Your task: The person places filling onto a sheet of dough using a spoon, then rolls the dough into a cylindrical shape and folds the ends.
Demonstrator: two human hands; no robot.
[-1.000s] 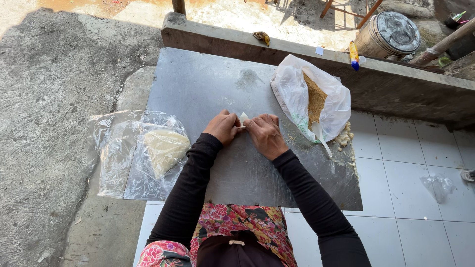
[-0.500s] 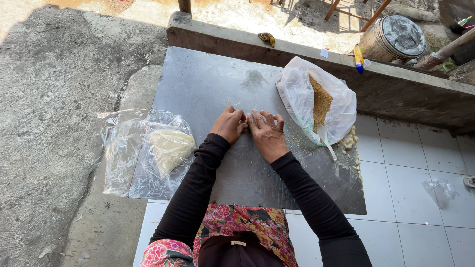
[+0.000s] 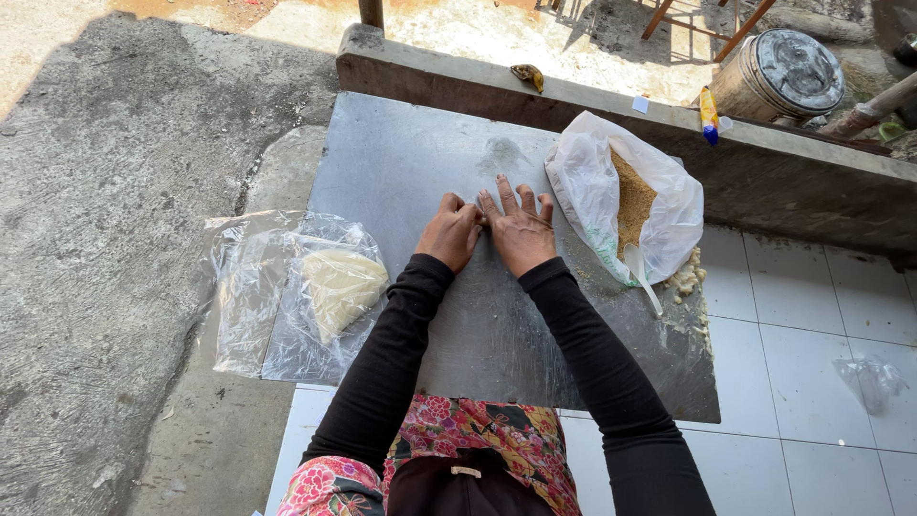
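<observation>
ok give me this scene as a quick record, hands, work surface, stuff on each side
left hand: curled, fingertips on the sheet
right hand: flat, fingers spread, pressing down
between hands: something small and pale, mostly hidden
surface: grey metal sheet on the floor
left side: clear plastic bag with a pale dough piece
right side: white plastic bag of brown crumbs, white spoon

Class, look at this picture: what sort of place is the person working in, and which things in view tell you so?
Probably an outdoor home food-preparation spot: a metal sheet laid over tiled floor and bare concrete, a bag of crumbs, a low wall.
</observation>
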